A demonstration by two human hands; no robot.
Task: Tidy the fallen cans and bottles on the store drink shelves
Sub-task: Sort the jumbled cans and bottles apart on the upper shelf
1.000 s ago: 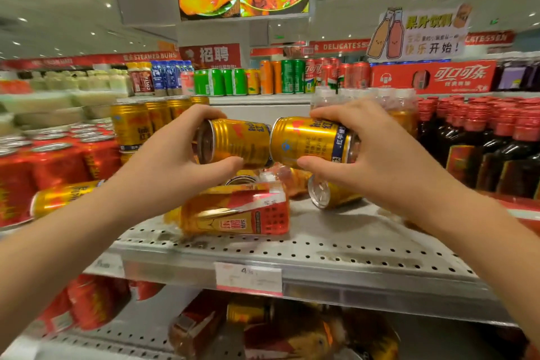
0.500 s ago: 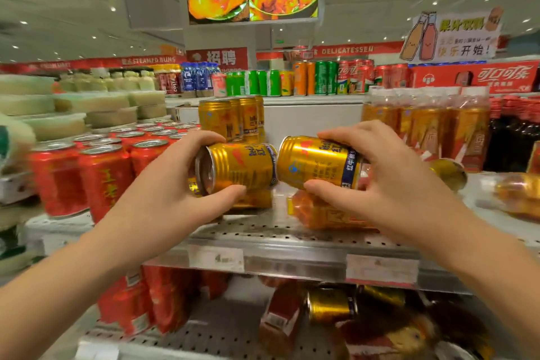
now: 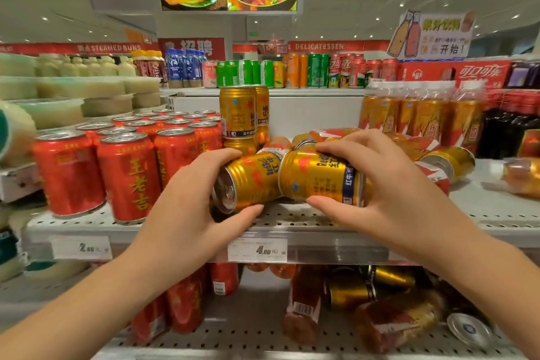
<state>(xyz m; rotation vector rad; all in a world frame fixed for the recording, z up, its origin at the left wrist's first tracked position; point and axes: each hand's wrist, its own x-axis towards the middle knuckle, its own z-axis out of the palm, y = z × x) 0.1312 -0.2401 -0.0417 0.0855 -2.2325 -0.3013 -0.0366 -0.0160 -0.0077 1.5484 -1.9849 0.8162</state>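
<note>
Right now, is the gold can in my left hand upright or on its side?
On its side: the gold can in the left hand lies nearly horizontal, its pull-tab lid facing sideways.

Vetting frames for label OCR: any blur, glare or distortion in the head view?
Head view: wide-angle distortion stretches the frame edges; far-left pale packs are smeared; the left can in the left hand and right can in the right hand are sharp, with soft highlights; lower shelf is dim.

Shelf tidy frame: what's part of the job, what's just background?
Job: left hand holding left gold can; right hand holding right gold can; fallen gold can further right; toppled bottle on lower shelf.
Background: upright red cans; stacked gold cans; price tag.
</note>
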